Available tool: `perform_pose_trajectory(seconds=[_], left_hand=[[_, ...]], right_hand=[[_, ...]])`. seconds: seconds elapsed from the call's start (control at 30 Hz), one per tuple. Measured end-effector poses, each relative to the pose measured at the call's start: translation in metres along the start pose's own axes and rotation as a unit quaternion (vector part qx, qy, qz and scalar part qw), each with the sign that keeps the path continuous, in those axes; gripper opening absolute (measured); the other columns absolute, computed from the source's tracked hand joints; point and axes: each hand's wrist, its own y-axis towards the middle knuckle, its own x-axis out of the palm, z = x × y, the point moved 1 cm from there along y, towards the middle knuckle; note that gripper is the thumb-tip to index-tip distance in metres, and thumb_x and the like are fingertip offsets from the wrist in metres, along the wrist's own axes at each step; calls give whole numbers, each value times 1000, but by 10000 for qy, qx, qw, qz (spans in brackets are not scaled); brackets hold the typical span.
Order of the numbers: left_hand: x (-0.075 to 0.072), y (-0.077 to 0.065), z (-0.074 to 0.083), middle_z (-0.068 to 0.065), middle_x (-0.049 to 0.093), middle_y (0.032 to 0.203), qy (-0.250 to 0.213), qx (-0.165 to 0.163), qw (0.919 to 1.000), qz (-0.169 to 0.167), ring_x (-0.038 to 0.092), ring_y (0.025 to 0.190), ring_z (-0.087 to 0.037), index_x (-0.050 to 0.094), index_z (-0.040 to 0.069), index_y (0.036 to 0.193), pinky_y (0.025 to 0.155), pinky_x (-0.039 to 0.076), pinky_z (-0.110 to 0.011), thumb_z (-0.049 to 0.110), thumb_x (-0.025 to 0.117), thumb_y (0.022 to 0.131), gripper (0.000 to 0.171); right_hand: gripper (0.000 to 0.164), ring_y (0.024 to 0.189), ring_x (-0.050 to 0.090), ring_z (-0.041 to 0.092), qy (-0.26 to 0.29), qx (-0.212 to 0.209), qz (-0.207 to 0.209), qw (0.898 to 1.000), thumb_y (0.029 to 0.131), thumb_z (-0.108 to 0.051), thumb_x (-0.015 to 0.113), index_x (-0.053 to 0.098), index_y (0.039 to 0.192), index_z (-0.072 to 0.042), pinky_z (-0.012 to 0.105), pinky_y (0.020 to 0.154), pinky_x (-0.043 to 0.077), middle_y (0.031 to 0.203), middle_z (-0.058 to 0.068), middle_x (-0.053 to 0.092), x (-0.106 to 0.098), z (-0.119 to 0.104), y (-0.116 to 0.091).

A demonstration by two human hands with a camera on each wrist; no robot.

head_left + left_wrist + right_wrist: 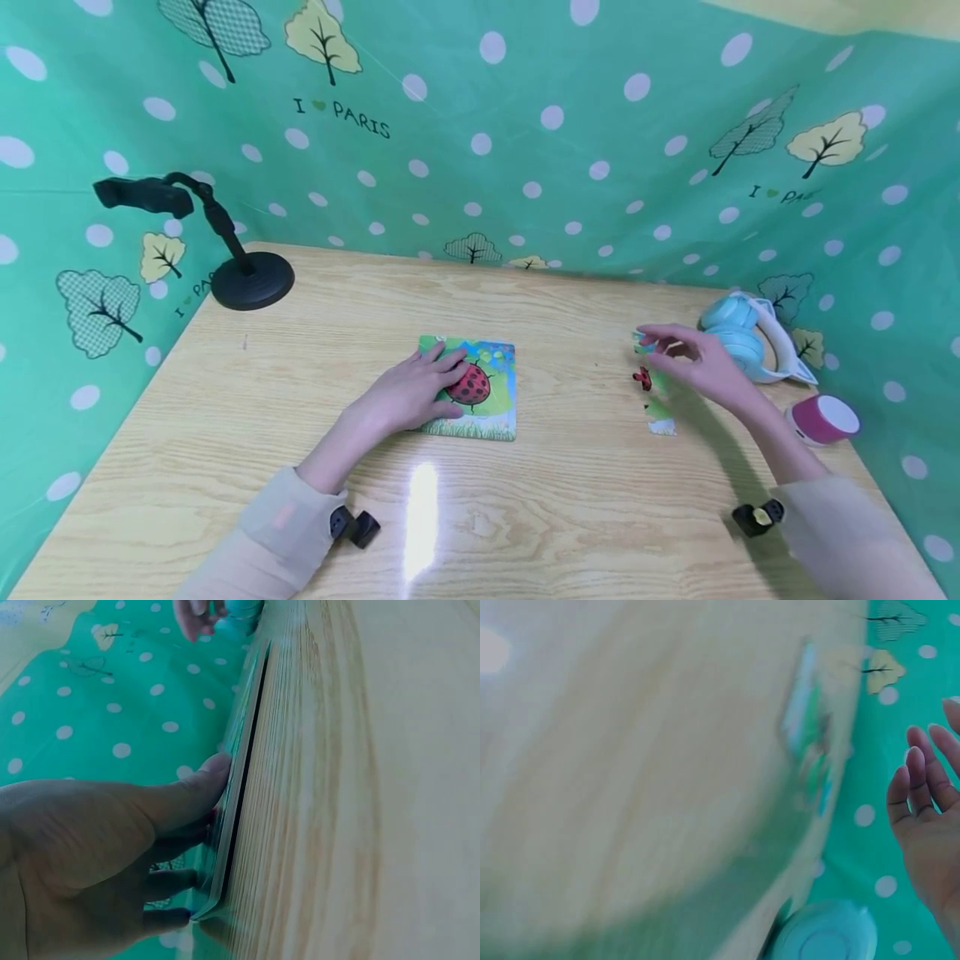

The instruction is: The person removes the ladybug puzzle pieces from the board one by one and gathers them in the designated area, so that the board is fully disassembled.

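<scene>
A flat puzzle board (491,423) with a ladybug picture lies on the table in front of me. My left hand (412,390) rests on its left part with fingers spread, covering some of the picture. In the left wrist view, the thumb and fingertips touch the face of the board (244,750), whose edge appears as a thin dark line. Off to the right, several small puzzle pieces (660,410) lie in a loose column. Above their far end hovers my right hand (701,362), fingers bent loosely and apart from the thumb, nothing between them.
Light-blue headphones (738,342) sit at the table's right edge, just beyond the right hand. Nearer to me is a pink and white cylinder (821,419). A black stand (252,281) occupies the back left corner. Green dotted cloth (480,192) hangs behind the wooden table (555,517).
</scene>
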Motion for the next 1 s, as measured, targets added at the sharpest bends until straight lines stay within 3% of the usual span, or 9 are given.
perform_pose_trajectory(seconds=[0.17, 0.37, 0.6, 0.7, 0.83, 1.0], left_hand=[[1, 2, 2, -9, 36, 167, -59, 9, 9996, 279, 27, 157, -41, 49, 9, 153, 126, 30, -59, 44, 76, 90, 77], [1, 1, 1, -17, 32, 168, -161, -161, 9986, 481, 30, 156, -38, 43, 0, 154, 125, 32, -55, 45, 81, 85, 90], [1, -1, -3, -18, 19, 171, -219, -421, 9984, 313, 15, 161, -38, 35, -3, 157, 126, 30, -55, 50, 79, 86, 99], [1, 0, -4, -17, 19, 172, -124, -428, 9988, 223, 15, 161, -38, 34, -2, 158, 128, 27, -55, 53, 76, 87, 99], [2, 0, -4, -17, 17, 172, 66, -400, 9991, 120, 15, 161, -38, 31, -2, 159, 130, 22, -56, 57, 71, 89, 99], [1, 0, -5, -17, 16, 172, 240, -384, 9989, 96, 14, 160, -40, 30, -1, 159, 130, 20, -58, 59, 68, 91, 99]], right_hand=[[40, 100, 64, 3, 396, 96, 287, 9988, 102, -18, 64, 63, 142, -11, 13, 85, 52, 122, 12, 72, 4, -19, 20], [40, 108, 64, 4, 1077, 232, 544, 9924, 102, -23, 65, 64, 140, -10, 13, 89, 53, 123, 4, 71, 16, -35, 41], [42, 108, 63, 8, 1887, -116, 1033, 9765, 101, -20, 67, 63, 139, -3, 15, 92, 54, 113, -7, 73, 42, -55, 65], [41, 108, 64, 10, 2060, -133, 1127, 9719, 100, -21, 68, 64, 137, -4, 16, 93, 54, 112, -5, 74, 52, -67, 71], [41, 109, 64, 11, 2166, -29, 1090, 9701, 100, -21, 68, 64, 138, -6, 17, 94, 55, 118, 7, 73, 65, -82, 78], [45, 111, 63, 15, 1953, 115, 531, 9792, 99, -22, 70, 62, 142, -12, 21, 94, 55, 127, 14, 70, 85, -101, 88]])
